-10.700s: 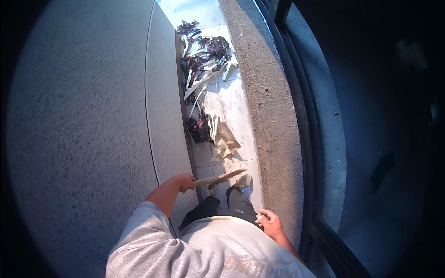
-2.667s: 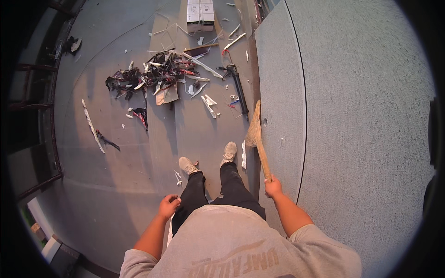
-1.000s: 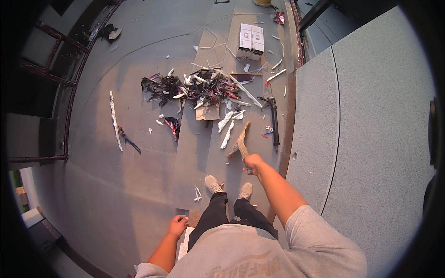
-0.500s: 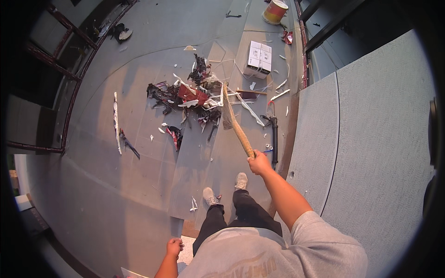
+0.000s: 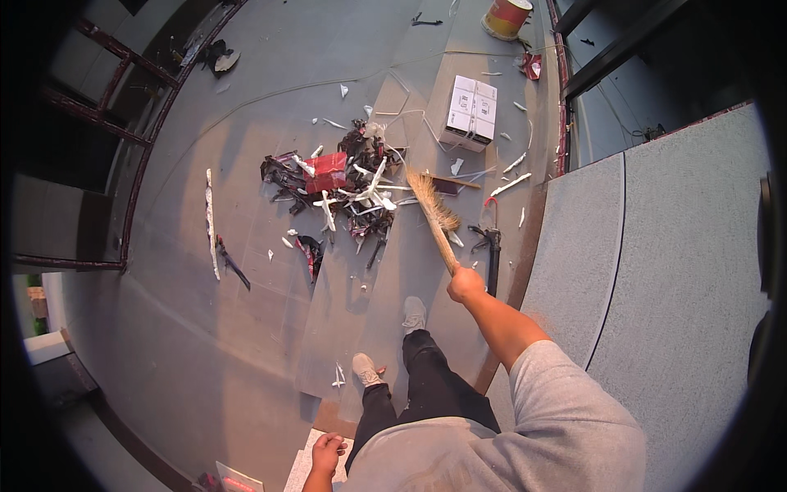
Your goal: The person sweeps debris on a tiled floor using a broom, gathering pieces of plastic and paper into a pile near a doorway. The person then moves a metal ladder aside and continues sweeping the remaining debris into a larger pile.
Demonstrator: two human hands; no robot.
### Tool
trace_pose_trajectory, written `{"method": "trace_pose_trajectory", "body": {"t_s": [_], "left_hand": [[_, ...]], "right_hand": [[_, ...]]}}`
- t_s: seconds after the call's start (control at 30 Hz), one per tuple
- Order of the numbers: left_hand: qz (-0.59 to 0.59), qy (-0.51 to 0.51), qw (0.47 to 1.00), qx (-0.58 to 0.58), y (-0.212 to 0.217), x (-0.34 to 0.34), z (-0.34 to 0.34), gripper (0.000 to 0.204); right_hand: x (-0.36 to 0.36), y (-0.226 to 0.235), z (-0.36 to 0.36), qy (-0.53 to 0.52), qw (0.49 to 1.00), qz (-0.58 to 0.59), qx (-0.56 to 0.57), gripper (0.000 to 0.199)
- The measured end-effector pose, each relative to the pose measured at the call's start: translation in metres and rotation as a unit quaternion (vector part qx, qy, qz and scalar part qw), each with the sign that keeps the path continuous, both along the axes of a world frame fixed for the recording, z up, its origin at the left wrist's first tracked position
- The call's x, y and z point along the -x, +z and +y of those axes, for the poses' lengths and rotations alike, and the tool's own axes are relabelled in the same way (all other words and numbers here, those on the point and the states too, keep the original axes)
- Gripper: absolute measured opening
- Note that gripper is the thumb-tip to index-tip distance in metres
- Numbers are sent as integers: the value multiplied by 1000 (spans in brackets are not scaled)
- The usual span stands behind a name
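Observation:
My right hand (image 5: 467, 284) is closed round the handle of a straw broom (image 5: 433, 215), which points away from me. Its bristles fan out to the right, just off the right side of a heap of litter (image 5: 283, 174). Dark torn scraps, white foam strips and a flat red piece (image 5: 326, 172) make up that heap. My left hand (image 5: 329, 451) hangs low by my side, its fingers loosely bent and nothing visible in it.
A white strapped box (image 5: 470, 108) stands beyond the broom, with a red-and-yellow drum (image 5: 507, 18) farther back. A black object with a red hooked end (image 5: 493, 238) lies right of the broom. A long white strip (image 5: 211, 221) lies left. Grey panels (image 5: 656, 262) border the right.
The broom has turned, so its bristles now spread to the right. The white strips and red piece in the heap have shifted. My feet have stepped, the right one farther ahead.

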State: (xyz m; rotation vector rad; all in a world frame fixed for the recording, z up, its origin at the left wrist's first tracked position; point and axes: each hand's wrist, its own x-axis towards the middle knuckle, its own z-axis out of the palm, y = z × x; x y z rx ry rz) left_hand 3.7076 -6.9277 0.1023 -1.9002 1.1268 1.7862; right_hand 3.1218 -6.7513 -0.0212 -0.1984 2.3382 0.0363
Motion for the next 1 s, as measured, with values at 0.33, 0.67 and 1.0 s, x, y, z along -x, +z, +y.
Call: {"method": "trace_pose_trajectory", "body": {"t_s": [0.33,0.67,1.0], "left_hand": [[42,-74,996,28,23,148,-12,35],[23,-96,994,44,27,172,-16,36],[-60,-104,993,21,25,127,-6,33]], "right_hand": [[44,62,51,-33,987,13,157,62],[138,68,150,-194,971,136,18,60],[211,-16,163,-143,986,81,-29,43]]}}
